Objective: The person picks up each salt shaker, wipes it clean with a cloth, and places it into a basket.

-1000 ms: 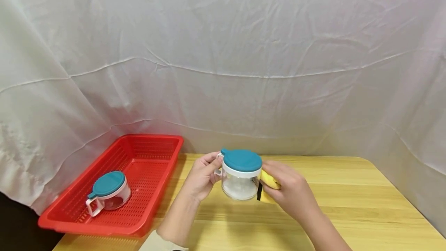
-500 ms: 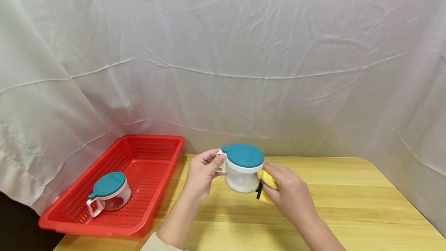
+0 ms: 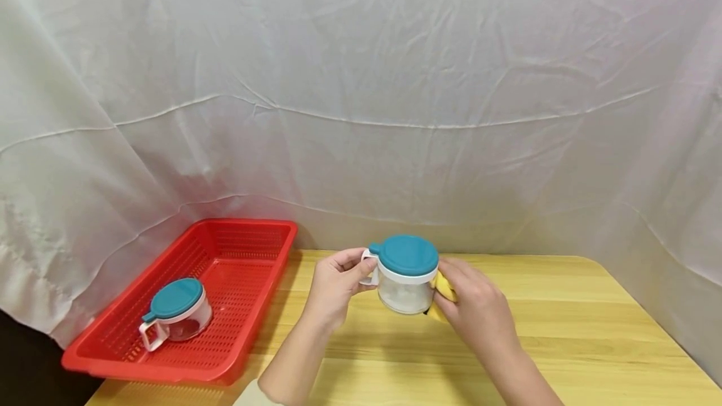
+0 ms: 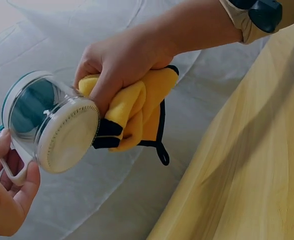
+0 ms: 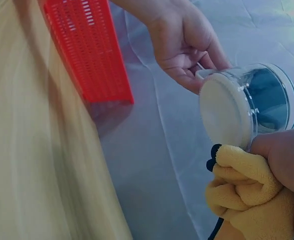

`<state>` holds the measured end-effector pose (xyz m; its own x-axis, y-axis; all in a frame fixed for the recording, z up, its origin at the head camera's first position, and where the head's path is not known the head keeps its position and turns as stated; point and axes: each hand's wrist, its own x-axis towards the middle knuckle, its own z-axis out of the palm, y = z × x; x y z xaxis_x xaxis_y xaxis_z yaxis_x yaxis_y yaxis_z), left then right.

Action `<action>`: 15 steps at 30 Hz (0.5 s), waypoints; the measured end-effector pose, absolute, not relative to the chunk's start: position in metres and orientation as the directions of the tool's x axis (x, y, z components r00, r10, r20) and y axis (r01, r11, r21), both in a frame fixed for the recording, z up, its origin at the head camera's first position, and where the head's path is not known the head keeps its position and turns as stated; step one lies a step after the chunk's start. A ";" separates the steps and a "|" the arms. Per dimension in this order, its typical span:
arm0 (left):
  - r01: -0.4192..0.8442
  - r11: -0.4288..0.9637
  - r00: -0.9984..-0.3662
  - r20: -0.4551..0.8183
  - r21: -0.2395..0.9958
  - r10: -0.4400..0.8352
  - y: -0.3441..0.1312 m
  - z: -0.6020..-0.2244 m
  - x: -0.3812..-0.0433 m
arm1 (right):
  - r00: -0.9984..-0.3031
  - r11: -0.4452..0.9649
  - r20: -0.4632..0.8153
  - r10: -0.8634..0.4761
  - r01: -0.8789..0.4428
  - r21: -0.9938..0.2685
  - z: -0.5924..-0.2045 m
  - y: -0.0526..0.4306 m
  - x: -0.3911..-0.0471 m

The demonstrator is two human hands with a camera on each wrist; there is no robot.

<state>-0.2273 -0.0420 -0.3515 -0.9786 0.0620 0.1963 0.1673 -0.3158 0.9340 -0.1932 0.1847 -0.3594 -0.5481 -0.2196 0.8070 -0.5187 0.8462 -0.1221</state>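
A clear seasoning jar (image 3: pixel 405 293) with a teal lid and white handle is held above the table, white contents in its bottom. My left hand (image 3: pixel 338 284) pinches the white handle (image 4: pixel 17 172) between thumb and fingers. On the jar's other side, my right hand (image 3: pixel 476 299) grips a bunched yellow cloth (image 4: pixel 136 112) with black edging. That cloth touches the jar's side wall, as the right wrist view also shows. Most of the cloth is hidden behind the right hand in the head view.
At the left stands a red plastic basket (image 3: pixel 248 337) with slotted walls. Inside it sits a similar teal-lidded jar (image 3: pixel 179 309), its handle toward the front left. Both rest on a wooden table (image 3: pixel 592 331), with a pale curtain (image 3: pixel 361 80) behind and at the sides.
Both hands have shifted to the right with the jar. The jar rose and tilted slightly, then came level again. The cloth stays against its side; the basket is unmoved.
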 end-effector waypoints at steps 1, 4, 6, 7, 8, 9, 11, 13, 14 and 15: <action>0.164 -0.313 -0.981 0.189 0.936 0.050 -0.042 -0.352 -0.228 | -0.550 0.849 0.804 -0.224 -0.515 -0.116 -0.361 0.184 -0.194; 0.157 -0.313 -0.986 0.166 0.937 0.001 -0.043 -0.352 -0.228 | -0.559 0.857 0.794 -0.238 -0.505 -0.098 -0.366 0.181 -0.194; 0.164 -0.312 -0.986 0.161 0.936 -0.037 -0.044 -0.352 -0.228 | -0.567 0.862 0.785 -0.250 -0.500 -0.087 -0.368 0.179 -0.194; 0.169 -0.314 -0.986 0.161 0.934 -0.053 -0.044 -0.351 -0.228 | -0.570 0.863 0.781 -0.255 -0.498 -0.082 -0.369 0.178 -0.194; 0.172 -0.318 -0.985 0.160 0.932 -0.066 -0.044 -0.351 -0.228 | -0.574 0.864 0.777 -0.258 -0.497 -0.080 -0.369 0.177 -0.194; 0.178 -0.320 -0.984 0.162 0.931 -0.074 -0.044 -0.351 -0.228 | -0.575 0.865 0.776 -0.259 -0.495 -0.079 -0.369 0.177 -0.194; 0.193 -0.313 -0.981 0.177 0.930 -0.078 -0.043 -0.350 -0.226 | -0.575 0.868 0.779 -0.251 -0.489 -0.082 -0.369 0.177 -0.193; 0.205 -0.300 -0.979 0.194 0.932 -0.066 -0.041 -0.349 -0.226 | -0.569 0.870 0.790 -0.231 -0.484 -0.094 -0.367 0.179 -0.192; 0.210 -0.292 -0.978 0.202 0.933 -0.056 -0.040 -0.350 -0.225 | -0.564 0.871 0.796 -0.219 -0.480 -0.101 -0.366 0.179 -0.192; 0.214 -0.285 -0.977 0.210 0.934 -0.045 -0.039 -0.350 -0.225 | -0.559 0.873 0.803 -0.206 -0.476 -0.108 -0.365 0.181 -0.191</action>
<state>-0.2252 -0.0389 -0.3499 -0.9768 -0.0452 0.2095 0.2136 -0.2848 0.9345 -0.1911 0.1805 -0.3652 -0.5595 -0.2057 0.8029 -0.4763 0.8725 -0.1084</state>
